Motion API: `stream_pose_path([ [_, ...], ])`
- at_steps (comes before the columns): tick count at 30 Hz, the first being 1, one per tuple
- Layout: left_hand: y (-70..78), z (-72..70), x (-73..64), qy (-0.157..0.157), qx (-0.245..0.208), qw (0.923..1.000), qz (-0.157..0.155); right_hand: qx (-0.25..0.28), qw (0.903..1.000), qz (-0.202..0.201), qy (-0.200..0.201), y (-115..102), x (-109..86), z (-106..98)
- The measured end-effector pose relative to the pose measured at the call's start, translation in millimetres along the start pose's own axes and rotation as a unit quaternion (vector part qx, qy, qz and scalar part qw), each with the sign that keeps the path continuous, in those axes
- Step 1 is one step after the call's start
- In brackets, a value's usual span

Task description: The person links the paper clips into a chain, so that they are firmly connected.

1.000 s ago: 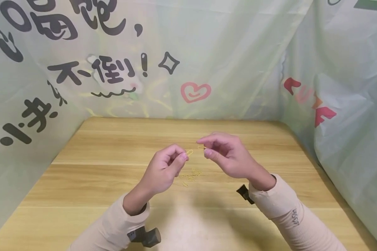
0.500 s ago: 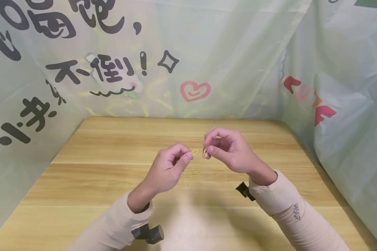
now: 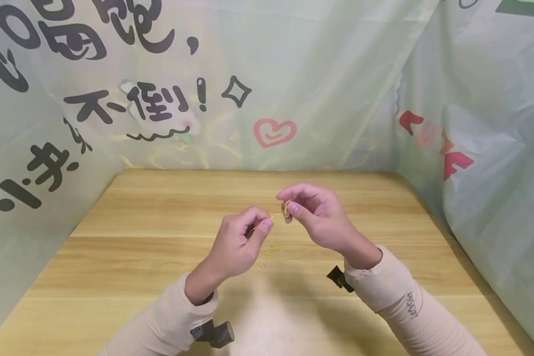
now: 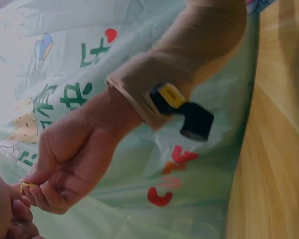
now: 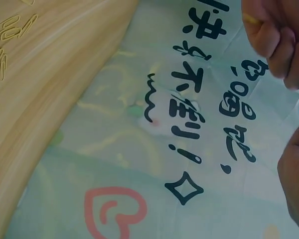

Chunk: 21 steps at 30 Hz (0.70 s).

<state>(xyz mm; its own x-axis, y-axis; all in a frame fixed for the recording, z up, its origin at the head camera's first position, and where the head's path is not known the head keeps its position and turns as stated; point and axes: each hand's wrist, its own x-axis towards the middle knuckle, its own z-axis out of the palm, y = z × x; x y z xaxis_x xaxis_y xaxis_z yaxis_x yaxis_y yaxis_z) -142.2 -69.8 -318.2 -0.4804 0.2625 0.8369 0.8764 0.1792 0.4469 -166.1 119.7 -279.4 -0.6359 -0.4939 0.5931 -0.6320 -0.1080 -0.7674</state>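
Above the middle of the table, my left hand (image 3: pixel 238 242) pinches a yellow paper clip (image 3: pixel 274 217) between thumb and forefinger, its loop poking out to the right. Facing it, my right hand (image 3: pixel 322 215) holds another yellow paper clip (image 3: pixel 287 208) at the tips of thumb and fingers, turned nearly upright. The two clips are a short way apart in the head view. Below the hands, several yellow paper clips (image 3: pixel 271 249) lie in a loose pile on the wooden table (image 3: pixel 160 267); the right wrist view shows some of these paper clips (image 5: pixel 10 27) up close.
Printed fabric sheets (image 3: pixel 338 89) hang behind the table and along both sides. A dark camera mount (image 3: pixel 213 333) sits on the left sleeve, and another camera mount (image 3: pixel 339 278) juts from the right sleeve near the tabletop.
My left hand has moved slightly right with its clip. My right fingers have shifted and turned their clip from lying sideways to nearly upright. The pile stays put.
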Motion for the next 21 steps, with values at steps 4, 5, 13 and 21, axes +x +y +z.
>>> stream_pose_path([
  [4, -5.0, -1.1, 1.4, 0.027, 0.085, 0.9924, 0.085, 0.017, 0.9995, 0.027, -0.002, -3, 0.1, 6],
  [5, -5.3, -1.8, 1.9, 0.029, 0.097, 0.99, 0.098, 0.016, 0.9992, 0.037, 0.0, -5, 0.3, 7],
  [13, -7.4, -4.8, 3.2, 0.026, 0.14, 0.9752, 0.169, -0.016, 0.9959, 0.089, 0.011, -13, 1.2, 11],
  [21, -6.0, -4.4, 2.9, 0.031, 0.156, 0.967, 0.199, -0.013, 0.9964, 0.084, -0.001, -15, 0.0, 11],
])
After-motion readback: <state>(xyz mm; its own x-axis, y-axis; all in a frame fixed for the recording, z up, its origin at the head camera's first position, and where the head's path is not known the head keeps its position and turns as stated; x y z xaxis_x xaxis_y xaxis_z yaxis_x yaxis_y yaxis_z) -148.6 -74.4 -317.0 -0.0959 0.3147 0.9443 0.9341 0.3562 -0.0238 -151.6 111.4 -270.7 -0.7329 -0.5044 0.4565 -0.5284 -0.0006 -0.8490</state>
